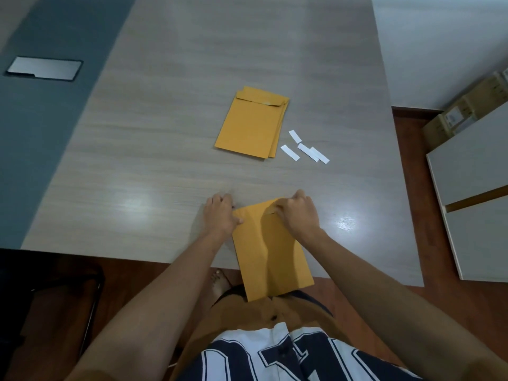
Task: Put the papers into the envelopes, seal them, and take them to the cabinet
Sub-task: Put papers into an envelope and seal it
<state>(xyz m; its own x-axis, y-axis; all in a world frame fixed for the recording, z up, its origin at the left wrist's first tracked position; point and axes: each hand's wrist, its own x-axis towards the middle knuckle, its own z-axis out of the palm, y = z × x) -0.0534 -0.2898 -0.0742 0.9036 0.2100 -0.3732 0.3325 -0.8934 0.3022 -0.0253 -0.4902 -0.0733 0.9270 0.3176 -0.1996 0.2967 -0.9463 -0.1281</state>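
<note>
A brown envelope (272, 257) lies at the near edge of the table (165, 160), its bottom end hanging over the edge toward me. My left hand (221, 214) grips its top left corner. My right hand (298, 213) presses down on the folded flap at the top right. A small stack of brown envelopes (253, 123) with flaps folded down rests farther out at the table's middle. Several white paper strips (303, 149) lie just right of that stack. No loose papers are visible.
A dark grey band with a metal cover plate (44, 68) runs along the table's left side. A white cabinet (475, 193) stands at the right, with cardboard boxes (464, 111) behind it. A dark chair (55, 284) sits at lower left.
</note>
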